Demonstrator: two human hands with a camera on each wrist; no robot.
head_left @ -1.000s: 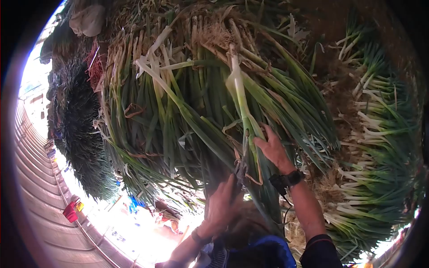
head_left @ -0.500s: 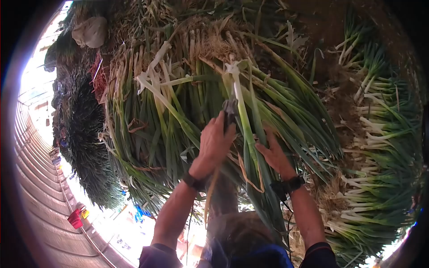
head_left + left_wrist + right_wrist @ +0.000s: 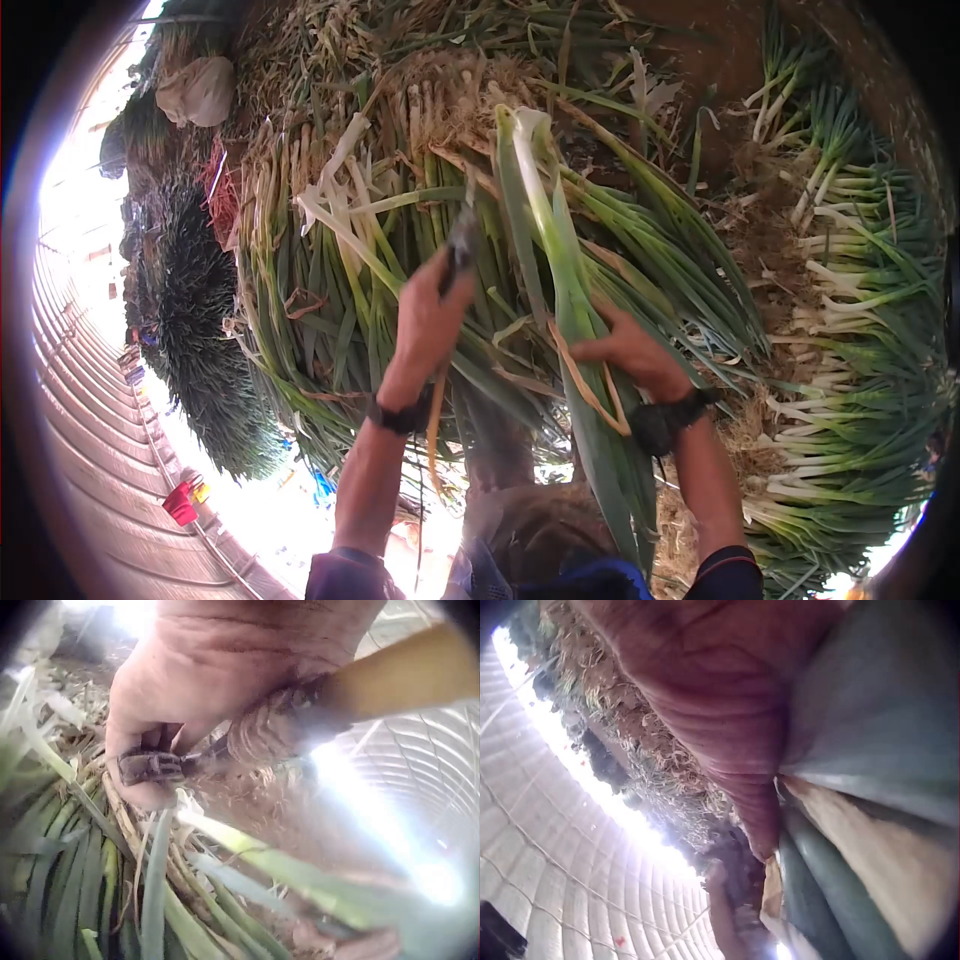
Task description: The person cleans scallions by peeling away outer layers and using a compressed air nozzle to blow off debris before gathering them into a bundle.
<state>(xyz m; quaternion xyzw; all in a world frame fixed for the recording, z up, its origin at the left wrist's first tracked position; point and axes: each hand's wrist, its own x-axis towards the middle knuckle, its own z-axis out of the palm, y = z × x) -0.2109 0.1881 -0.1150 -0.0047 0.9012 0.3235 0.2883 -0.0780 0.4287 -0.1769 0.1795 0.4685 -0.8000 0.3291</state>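
Note:
My left hand [image 3: 425,325] grips a dark air blow gun [image 3: 460,245], its narrow tip pointing up. A yellow hose [image 3: 409,671] runs from the gun's wound, coiled end, in the left wrist view; the fingers curl over the dark body. To the right, my right hand [image 3: 645,360] holds a large green onion [image 3: 545,210] by its leaves. Its pale end points away from me and the leaves trail towards my body. A dried leaf [image 3: 590,390] hangs from it beside the thumb. The gun's tip stands left of the stem, apart from it.
A big heap of unpeeled green onions [image 3: 350,270] with dry roots lies under both hands. Along the right runs a long row of pale-stemmed green onions [image 3: 840,330]. At the far left are a dark leafy pile [image 3: 195,320] and a whitish sack [image 3: 197,92].
My left hand has risen from near my body to the stem, then shifted left with the blow gun. My right hand has moved slightly right and down, and an outer leaf now stands away from the stem.

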